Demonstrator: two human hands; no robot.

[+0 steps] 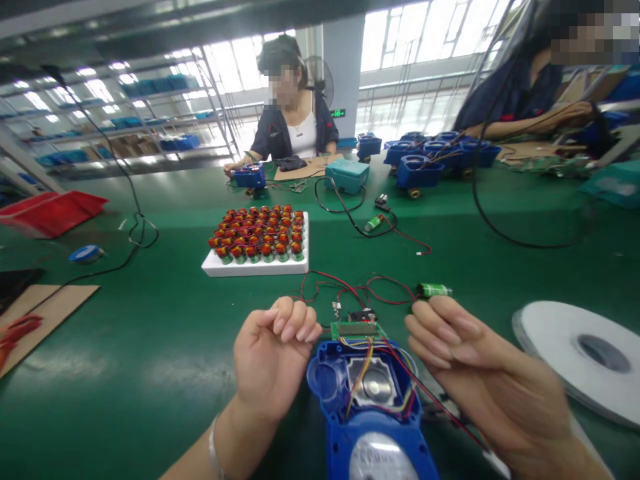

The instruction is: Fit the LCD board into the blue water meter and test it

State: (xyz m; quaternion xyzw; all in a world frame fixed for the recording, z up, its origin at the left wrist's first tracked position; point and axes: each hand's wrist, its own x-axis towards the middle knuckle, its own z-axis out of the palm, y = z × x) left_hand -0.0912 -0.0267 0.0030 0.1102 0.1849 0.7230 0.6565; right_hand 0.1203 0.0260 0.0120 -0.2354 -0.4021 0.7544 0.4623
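An open blue plastic housing (325, 380) lies in front of me, with a metal-framed round part (376, 385) and coloured wires inside. At its far edge sits a green circuit board with a grey display (358, 329). My left hand (275, 360) is closed just left of the board, its fingers curled in. On the other side my right hand (480, 373) is closed too, its fingers bent together near the red and black wires (425, 383). What either hand holds, if anything, is hidden. A green cylindrical cell (434, 290) lies just beyond my right hand.
A white foam tray (255, 268) holds many copper-coloured coils on green bases. A white reel (555, 333) lies at the right, a red bin (50, 213) at the left. Across the bench, a person (295, 113) handles a blue housing; another person (520, 93) works near several blue housings (420, 172).
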